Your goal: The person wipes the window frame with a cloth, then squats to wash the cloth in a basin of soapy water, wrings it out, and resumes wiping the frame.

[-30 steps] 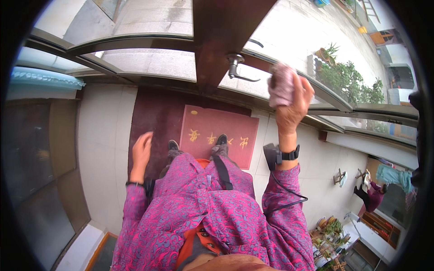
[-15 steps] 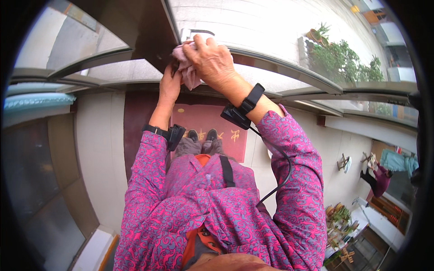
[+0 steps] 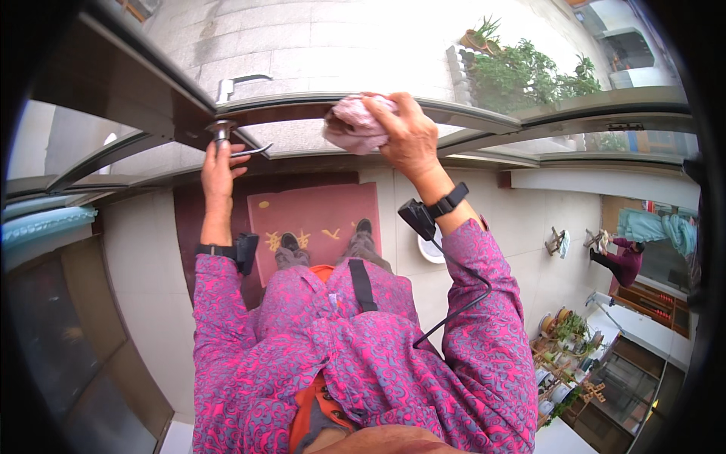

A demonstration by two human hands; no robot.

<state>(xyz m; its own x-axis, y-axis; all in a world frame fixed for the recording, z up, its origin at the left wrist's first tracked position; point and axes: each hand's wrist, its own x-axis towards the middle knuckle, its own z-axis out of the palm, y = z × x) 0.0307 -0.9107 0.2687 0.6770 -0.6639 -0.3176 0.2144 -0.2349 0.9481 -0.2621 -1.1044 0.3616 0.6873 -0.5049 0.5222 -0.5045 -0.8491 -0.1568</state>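
A crumpled pale pink cloth (image 3: 354, 127) is bunched in my right hand (image 3: 412, 144), against or just in front of the dark frame of the glass door (image 3: 302, 110). My left hand (image 3: 218, 180) grips the metal lever handle (image 3: 221, 127) near its round base, fingers around it. The bent lever sticks out to the right past my fingertips. A second, pale lever handle (image 3: 227, 89) shows on the far side of the glass. Both wrists carry black straps with small boxes, and a cable runs from the right one along my sleeve.
My feet stand on a red mat (image 3: 314, 219) with yellow characters. A white basin (image 3: 432, 248) sits on the tiled floor at the right. Farther right are a small stool (image 3: 558, 242), a person in purple (image 3: 624, 261) and potted plants (image 3: 569, 333). Bushes (image 3: 514, 72) grow outside.
My right hand has carried the cloth rightward, away from the handle. My left hand, earlier against the cloth, now grips the lever handle. The view has shifted, and the white basin shows more fully.
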